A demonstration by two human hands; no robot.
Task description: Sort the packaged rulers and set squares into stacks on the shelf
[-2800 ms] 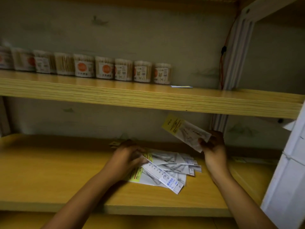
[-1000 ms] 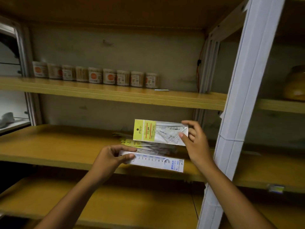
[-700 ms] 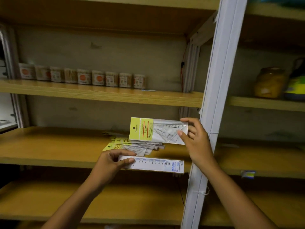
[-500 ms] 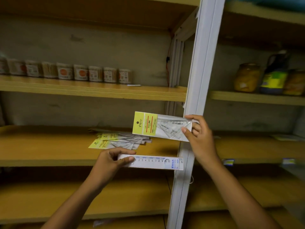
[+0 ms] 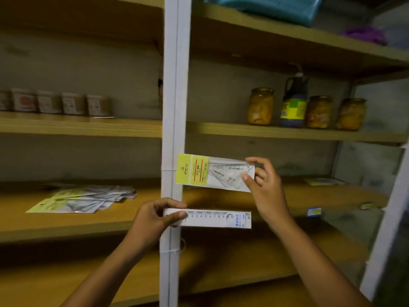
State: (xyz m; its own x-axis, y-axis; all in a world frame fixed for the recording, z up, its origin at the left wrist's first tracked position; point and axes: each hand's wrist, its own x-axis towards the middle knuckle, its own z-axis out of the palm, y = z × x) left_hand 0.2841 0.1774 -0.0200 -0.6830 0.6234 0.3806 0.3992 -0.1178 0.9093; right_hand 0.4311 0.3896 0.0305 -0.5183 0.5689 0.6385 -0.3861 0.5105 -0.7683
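My left hand pinches the left end of a packaged white ruler, held level in front of the white shelf post. Above it, my right hand pinches the right end of a packaged set square with a yellow header card. A loose pile of similar packages lies on the left bay's wooden shelf. On the right bay's shelf a single package lies near the back wall.
Small labelled tubs line the upper left shelf. Glass jars and a dark bottle stand on the upper right shelf. A blue basket sits on the top shelf. A white frame stands at far right.
The view has swung right from the left bay toward the right bay. Both hands carried the ruler and set square away from the pile and now hold them in front of the post.
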